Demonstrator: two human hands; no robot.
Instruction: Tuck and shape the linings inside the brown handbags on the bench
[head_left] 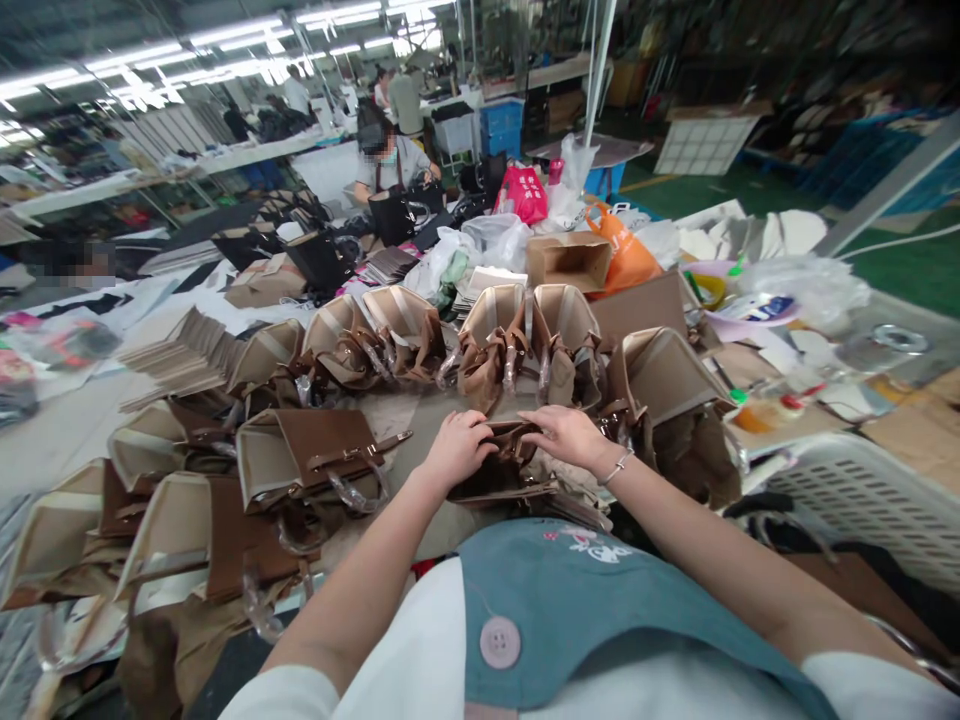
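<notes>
Directly before my body is a brown handbag [495, 482], its far edge gripped from both sides. My left hand [459, 446] has its fingers bent over the left part of that edge, thumb toward the inside. On the right part, my right hand [564, 434] holds the edge between thumb and fingers. Dark folds fill the bag's middle, so its inside is hard to make out. Beyond my hands a row of brown and beige handbags [491, 345] stands with wrapped handles. Another handbag [341, 440] lies on its side left of my left forearm.
More handbags [225, 525] crowd the left, near a stack of brown panels [187, 350]. An open cardboard box [568, 262] and an orange plastic bag [626, 250] sit behind the row. At right are a grey plastic basket [862, 500] and bottles. A co-worker [397, 165] handles black bags opposite.
</notes>
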